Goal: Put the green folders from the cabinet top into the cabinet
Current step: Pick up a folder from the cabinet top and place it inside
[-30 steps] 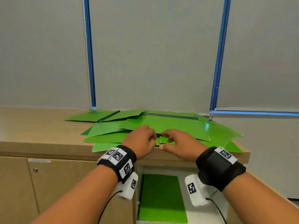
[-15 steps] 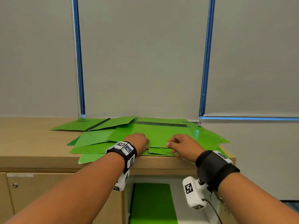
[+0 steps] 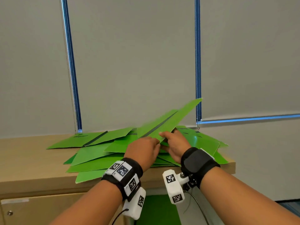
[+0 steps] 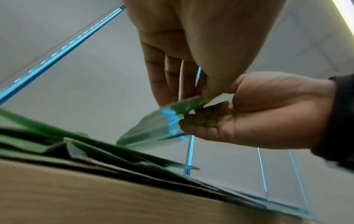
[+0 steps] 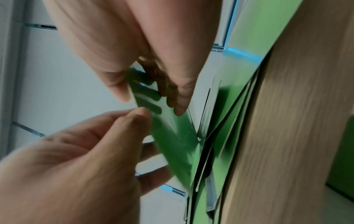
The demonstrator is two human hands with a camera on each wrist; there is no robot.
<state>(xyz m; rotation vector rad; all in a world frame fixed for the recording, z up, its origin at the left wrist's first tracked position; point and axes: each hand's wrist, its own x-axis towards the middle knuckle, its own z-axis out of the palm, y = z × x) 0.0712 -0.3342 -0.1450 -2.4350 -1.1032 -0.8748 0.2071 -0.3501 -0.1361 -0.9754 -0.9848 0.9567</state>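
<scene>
Lifting one green folder (image 3: 168, 122) off the pile (image 3: 100, 153), both hands pinching its near corner: left hand (image 3: 142, 151), right hand (image 3: 176, 146). It's tilted up over the cabinet top (image 3: 29, 163). Next I'd guess it goes down into the open cabinet (image 3: 155, 208) below the pile. Cabinet interior is mostly cut off, and the wrist views are blurry.

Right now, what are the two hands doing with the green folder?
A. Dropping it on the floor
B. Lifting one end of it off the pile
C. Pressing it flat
B: the left hand and right hand pinch the near end of the raised folder, which tilts up above the pile.
</scene>
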